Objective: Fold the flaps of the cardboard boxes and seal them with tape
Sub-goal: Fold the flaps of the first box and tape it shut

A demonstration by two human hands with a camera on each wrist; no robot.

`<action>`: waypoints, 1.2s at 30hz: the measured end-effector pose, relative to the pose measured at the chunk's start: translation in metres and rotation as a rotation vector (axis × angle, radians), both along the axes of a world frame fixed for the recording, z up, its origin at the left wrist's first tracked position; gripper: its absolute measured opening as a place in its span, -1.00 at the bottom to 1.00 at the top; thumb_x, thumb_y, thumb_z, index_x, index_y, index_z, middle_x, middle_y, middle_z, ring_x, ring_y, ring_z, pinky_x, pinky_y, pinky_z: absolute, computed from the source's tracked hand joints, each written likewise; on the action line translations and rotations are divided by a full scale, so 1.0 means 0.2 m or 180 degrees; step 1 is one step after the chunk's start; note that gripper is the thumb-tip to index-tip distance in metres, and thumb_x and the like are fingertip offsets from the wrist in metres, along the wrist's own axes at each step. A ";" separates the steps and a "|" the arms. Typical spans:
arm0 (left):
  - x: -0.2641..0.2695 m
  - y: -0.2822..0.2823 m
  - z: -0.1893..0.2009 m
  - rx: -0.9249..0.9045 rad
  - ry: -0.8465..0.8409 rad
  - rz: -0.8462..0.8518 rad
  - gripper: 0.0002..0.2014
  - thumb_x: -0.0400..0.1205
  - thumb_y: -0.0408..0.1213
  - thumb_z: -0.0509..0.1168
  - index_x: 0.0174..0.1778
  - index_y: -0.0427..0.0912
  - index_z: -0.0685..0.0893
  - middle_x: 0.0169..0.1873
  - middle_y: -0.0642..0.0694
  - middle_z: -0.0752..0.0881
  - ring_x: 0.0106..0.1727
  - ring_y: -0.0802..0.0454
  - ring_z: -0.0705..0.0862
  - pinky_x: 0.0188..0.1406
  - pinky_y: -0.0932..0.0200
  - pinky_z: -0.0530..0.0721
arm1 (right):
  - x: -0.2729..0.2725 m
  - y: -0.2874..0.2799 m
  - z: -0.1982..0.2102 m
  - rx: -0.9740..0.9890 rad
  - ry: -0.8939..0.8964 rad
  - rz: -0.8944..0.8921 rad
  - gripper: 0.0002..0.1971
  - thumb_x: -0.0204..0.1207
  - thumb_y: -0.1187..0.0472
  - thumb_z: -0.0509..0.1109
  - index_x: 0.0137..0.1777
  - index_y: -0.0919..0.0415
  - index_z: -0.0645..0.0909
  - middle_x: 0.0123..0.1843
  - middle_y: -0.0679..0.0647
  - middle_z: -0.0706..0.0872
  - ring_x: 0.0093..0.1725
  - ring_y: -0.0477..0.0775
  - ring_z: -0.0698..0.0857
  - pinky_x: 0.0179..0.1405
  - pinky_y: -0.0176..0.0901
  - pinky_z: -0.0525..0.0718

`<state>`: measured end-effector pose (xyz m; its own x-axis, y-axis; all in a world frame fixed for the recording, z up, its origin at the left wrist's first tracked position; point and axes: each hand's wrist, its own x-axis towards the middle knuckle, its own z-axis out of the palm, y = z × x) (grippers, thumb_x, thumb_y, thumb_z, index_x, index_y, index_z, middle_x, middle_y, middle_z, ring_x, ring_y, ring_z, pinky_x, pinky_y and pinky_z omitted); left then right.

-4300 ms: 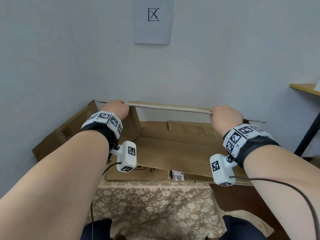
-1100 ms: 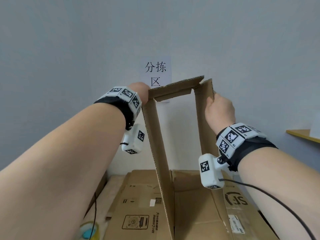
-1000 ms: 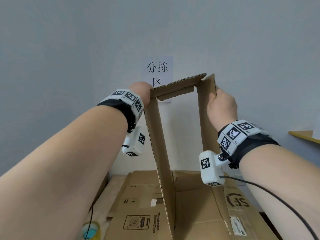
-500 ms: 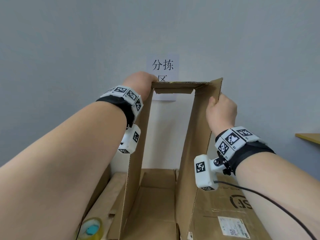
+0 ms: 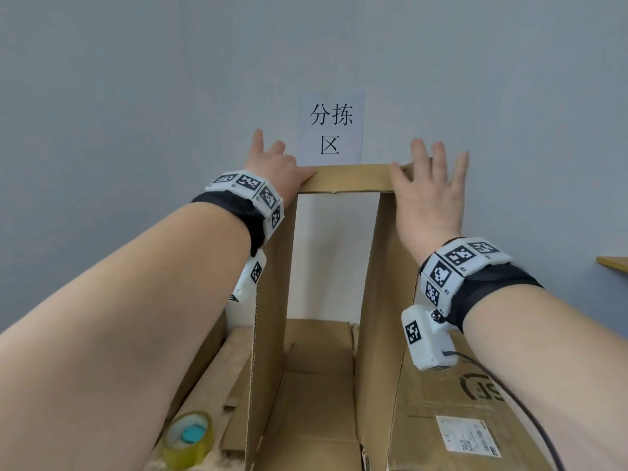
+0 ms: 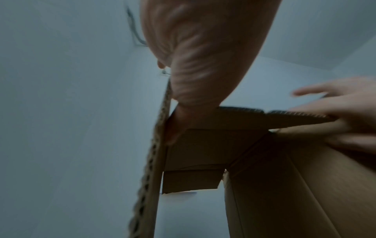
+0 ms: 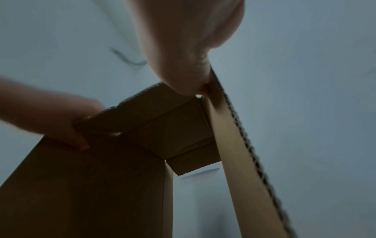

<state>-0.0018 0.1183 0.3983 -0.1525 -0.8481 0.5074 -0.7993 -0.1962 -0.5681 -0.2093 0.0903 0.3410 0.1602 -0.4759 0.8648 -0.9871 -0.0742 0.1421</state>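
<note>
Both hands are pressing flat, fingers spread — the left hand (image 5: 275,164) and right hand (image 5: 429,195) flanking the upright cardboard box (image 5: 350,180), held between them; the tape roll (image 5: 188,438) is lying below the left forearm.

I have both arms stretched forward and raised. My left hand (image 5: 272,164) is spread, fingers straight and pointing up, thumb out sideways. My right hand (image 5: 430,192) lies flat, fingers splayed and straight.
</note>
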 end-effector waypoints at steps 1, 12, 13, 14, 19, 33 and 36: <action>-0.01 0.00 -0.01 0.0033 -0.0087 0.0103 -0.47 0.63 -0.25 0.12 0.52 0.20 0.25 0.09 -0.05 0.66 0.41 -0.18 0.38 0.50 -0.42 -0.13 | 0.01 0.01 0.00 0.0070 0.0343 -0.0190 -0.50 0.49 0.38 0.22 0.46 0.17 0.42 0.62 0.29 0.19 0.64 0.38 0.04 0.56 0.38 -0.23; -0.10 -0.03 -0.14 0.0686 -0.0381 0.1203 -0.45 0.63 0.10 0.12 0.57 0.13 0.30 0.51 -0.17 0.41 0.61 -0.43 0.01 0.50 -0.47 -0.27 | 0.11 0.01 -0.09 0.1050 0.1603 -0.0983 -0.63 0.61 0.13 0.08 0.31 0.06 0.59 0.35 0.17 0.62 0.53 0.38 0.26 0.55 0.38 -0.24; -0.09 -0.03 -0.17 0.0630 -0.0408 0.1172 -0.42 0.64 0.11 0.09 0.61 0.13 0.24 0.56 -0.22 0.32 0.62 -0.45 -0.04 0.50 -0.46 -0.28 | 0.12 0.01 -0.11 0.1094 0.1607 -0.0976 -0.61 0.61 0.13 0.06 0.35 0.07 0.56 0.37 0.18 0.60 0.54 0.38 0.25 0.55 0.38 -0.24; -0.08 -0.03 -0.20 0.0559 -0.0439 0.1126 -0.42 0.66 0.12 0.04 0.63 0.14 0.17 0.60 -0.27 0.22 0.62 -0.45 -0.08 0.51 -0.45 -0.30 | 0.12 0.00 -0.13 0.1135 0.1606 -0.0954 -0.59 0.61 0.12 0.04 0.39 0.08 0.53 0.39 0.20 0.58 0.55 0.39 0.24 0.55 0.38 -0.24; -0.05 -0.05 -0.48 0.0418 -0.0207 0.0664 -0.42 0.69 -0.06 -0.01 0.66 0.10 0.04 0.65 -0.28 -0.09 0.64 -0.37 -0.20 0.50 -0.45 -0.32 | 0.11 0.03 -0.31 0.1337 0.1623 -0.0750 -0.49 0.60 0.07 0.06 0.56 0.06 0.34 0.48 0.23 0.48 0.58 0.37 0.20 0.56 0.36 -0.23; -0.10 0.12 -1.14 0.1295 -0.0145 -0.0074 -0.55 0.66 -0.01 0.09 0.46 -0.06 0.42 0.33 -0.20 0.57 0.48 -0.23 0.36 0.54 -0.37 -0.02 | 0.10 0.10 -1.00 0.2038 0.1870 -0.0293 -0.40 0.62 -0.17 0.07 0.64 -0.03 0.19 0.61 0.20 0.33 0.64 0.30 0.13 0.55 0.37 -0.29; -0.10 0.13 -1.16 0.2261 -0.0302 -0.0071 -0.36 0.50 0.39 0.15 0.25 -0.06 0.58 -0.02 -0.03 0.71 0.07 -0.11 0.68 0.18 -0.15 0.59 | 0.08 0.08 -1.00 0.1995 0.1941 -0.0181 -0.41 0.61 -0.23 0.05 0.57 0.01 0.32 0.51 0.16 0.47 0.58 0.28 0.26 0.55 0.36 -0.25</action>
